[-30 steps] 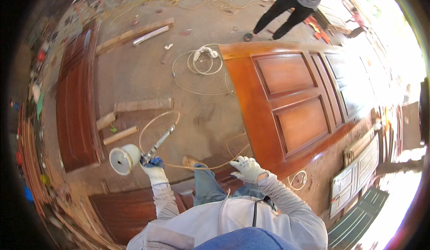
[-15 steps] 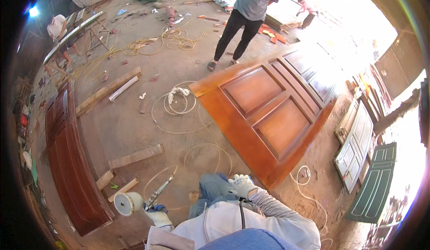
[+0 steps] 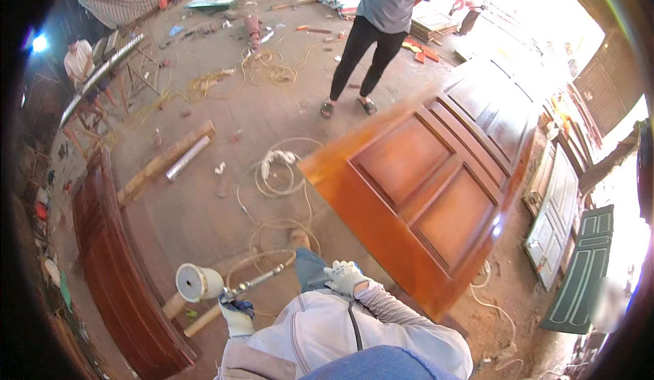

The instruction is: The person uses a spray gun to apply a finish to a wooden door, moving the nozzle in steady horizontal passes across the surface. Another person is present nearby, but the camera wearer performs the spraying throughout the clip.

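My left hand [image 3: 238, 315], in a white and blue work glove, is closed on the grip of a metal spray gun [image 3: 257, 282]. A white paint cup [image 3: 199, 282] is fixed to the gun and tilts to the left. From the gun a pale hose [image 3: 255, 260] loops over the ground. Gloved as well, my right hand [image 3: 345, 278] lies on my thigh with nothing visible in it. Close to its right is the lower edge of a large glossy reddish-brown panelled wooden door [image 3: 388, 223], raised above the floor.
A dark red door [image 3: 119, 271] lies at the left, beside wooden beams [image 3: 167, 161]. Hose coils [image 3: 279, 169] lie ahead. A person [image 3: 381, 33] stands behind the glossy door; another [image 3: 80, 60] is far left. White [image 3: 545, 230] and green doors [image 3: 579, 278] lean at the right.
My left hand and the spray gun have moved up and forward. My leg has stepped ahead, with the foot now showing. The view has shifted, bringing the glossy door further right.
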{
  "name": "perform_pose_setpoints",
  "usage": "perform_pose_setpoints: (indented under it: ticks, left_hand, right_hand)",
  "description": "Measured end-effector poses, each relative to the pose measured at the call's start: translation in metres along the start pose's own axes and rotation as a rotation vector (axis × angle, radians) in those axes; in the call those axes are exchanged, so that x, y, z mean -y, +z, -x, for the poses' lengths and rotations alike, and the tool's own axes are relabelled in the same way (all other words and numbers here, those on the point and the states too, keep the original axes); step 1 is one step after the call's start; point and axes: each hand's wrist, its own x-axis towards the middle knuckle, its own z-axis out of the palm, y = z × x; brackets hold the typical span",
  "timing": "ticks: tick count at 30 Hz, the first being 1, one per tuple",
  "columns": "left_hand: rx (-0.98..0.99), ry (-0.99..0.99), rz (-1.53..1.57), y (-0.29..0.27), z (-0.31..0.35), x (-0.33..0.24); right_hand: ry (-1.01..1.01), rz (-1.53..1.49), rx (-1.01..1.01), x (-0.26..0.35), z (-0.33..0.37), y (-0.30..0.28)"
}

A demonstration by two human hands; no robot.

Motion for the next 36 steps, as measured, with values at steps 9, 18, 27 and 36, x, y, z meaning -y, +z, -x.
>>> perform_pose_setpoints:
  ticks: [9,18,27,36]
  left_hand:
    - [0.048,-0.003,-0.060,0.201,-0.082,-0.091]
    - [0.074,-0.184,0.135,0.267,-0.121,-0.102]
    - [0.275,-0.145,-0.314,0.385,-0.251,-0.170]
    - [0.510,-0.397,-0.782,0.453,-0.389,-0.290]
  right_hand:
    - [-0.194,0.012,-0.353,-0.014,-0.160,-0.151]
    - [-0.315,-0.081,-0.507,0.005,-0.238,-0.203]
    - [-0.274,-0.183,-0.501,0.056,-0.368,-0.272]
    - [0.437,-0.648,-0.670,0.076,-0.364,-0.346]
